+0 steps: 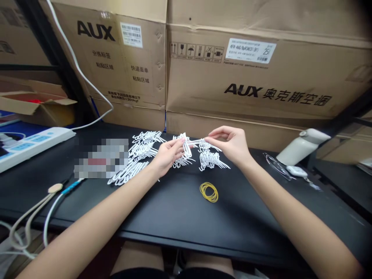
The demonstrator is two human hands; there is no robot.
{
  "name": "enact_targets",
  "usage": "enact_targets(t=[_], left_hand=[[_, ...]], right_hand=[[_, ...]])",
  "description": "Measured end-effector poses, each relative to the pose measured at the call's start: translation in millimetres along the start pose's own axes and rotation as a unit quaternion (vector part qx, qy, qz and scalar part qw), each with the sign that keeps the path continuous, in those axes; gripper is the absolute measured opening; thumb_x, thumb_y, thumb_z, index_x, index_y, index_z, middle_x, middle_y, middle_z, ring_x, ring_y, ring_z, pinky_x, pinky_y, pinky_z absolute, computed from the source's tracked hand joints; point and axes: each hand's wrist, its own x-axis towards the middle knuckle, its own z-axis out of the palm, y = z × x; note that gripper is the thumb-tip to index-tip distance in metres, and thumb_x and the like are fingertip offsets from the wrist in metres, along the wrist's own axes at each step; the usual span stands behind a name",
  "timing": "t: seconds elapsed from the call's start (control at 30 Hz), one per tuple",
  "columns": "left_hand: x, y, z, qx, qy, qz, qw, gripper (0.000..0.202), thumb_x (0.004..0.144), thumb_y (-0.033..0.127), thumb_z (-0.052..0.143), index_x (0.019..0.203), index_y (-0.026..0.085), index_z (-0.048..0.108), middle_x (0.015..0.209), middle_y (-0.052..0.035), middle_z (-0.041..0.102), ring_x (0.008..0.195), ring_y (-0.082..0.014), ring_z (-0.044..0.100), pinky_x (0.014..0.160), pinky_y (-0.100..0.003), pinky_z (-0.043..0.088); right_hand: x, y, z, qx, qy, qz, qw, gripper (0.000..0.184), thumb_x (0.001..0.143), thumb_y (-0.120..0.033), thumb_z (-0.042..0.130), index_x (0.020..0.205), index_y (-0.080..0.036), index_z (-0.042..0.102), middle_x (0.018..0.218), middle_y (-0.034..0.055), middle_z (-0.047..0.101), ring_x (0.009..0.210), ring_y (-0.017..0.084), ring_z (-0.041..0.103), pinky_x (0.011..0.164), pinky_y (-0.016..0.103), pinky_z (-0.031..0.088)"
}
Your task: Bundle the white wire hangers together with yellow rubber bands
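My left hand [167, 155] is closed around a bunch of small white plastic hangers [184, 149], held just above the black table [174, 217]. My right hand [231, 144] pinches the end of one white hanger [197, 142] that reaches across to the bunch. More white hangers lie in piles on the table: one pile [139, 157] to the left of my left hand, another [212, 161] below my right hand. A few yellow rubber bands [209, 192] lie in front of my hands.
Large AUX cardboard boxes [250, 77] stand along the table's back edge. A white power strip [31, 145] and cables [43, 209] are at the left. A white device [302, 145] and a clear packet [276, 164] sit at the right. A blurred patch [101, 158] covers something at centre left.
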Motion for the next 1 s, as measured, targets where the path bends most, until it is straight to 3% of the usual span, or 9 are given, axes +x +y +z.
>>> enact_targets(t=[0.2,0.37,0.67,1.0], left_hand=[[0.9,-0.1,-1.9,-0.004,0.000,-0.020,1.000,0.032,0.074,0.039,0.070,0.095,0.015,0.069,0.099,-0.0115,0.071,0.103,-0.0234,0.063,0.091,-0.035,0.044],[-0.9,0.4,-1.2,0.017,-0.005,-0.022,1.000,0.028,0.072,0.037,0.072,0.091,0.016,0.070,0.101,-0.0105,0.071,0.099,-0.0228,0.064,0.091,-0.034,0.044],[-5.2,-2.1,2.2,0.090,-0.056,-0.029,0.994,0.030,0.069,0.040,0.074,0.085,0.015,0.071,0.086,-0.0064,0.070,0.086,-0.0180,0.065,0.086,-0.034,0.047],[-6.5,-4.4,1.4,0.119,-0.063,-0.030,0.991,0.031,0.070,0.042,0.072,0.089,0.018,0.073,0.088,-0.0055,0.069,0.083,-0.0159,0.063,0.082,-0.031,0.048]], right_hand=[[1.5,3.3,-0.8,0.040,-0.033,0.027,0.998,0.022,0.063,-0.028,0.078,0.076,-0.013,0.068,0.074,0.0081,0.071,0.072,0.021,0.069,0.067,0.031,0.054],[3.0,5.9,-2.4,0.064,-0.108,0.064,0.990,0.020,0.066,-0.030,0.075,0.075,-0.014,0.068,0.072,0.0060,0.070,0.068,0.019,0.067,0.067,0.031,0.054],[-4.7,1.6,4.1,-0.005,-0.258,0.010,0.966,0.023,0.075,-0.037,0.067,0.079,-0.015,0.072,0.077,0.0058,0.071,0.069,0.018,0.064,0.066,0.029,0.051],[-6.2,4.1,5.4,-0.012,-0.273,0.005,0.962,0.022,0.076,-0.036,0.065,0.078,-0.015,0.071,0.075,0.0047,0.069,0.066,0.016,0.062,0.063,0.028,0.050]])
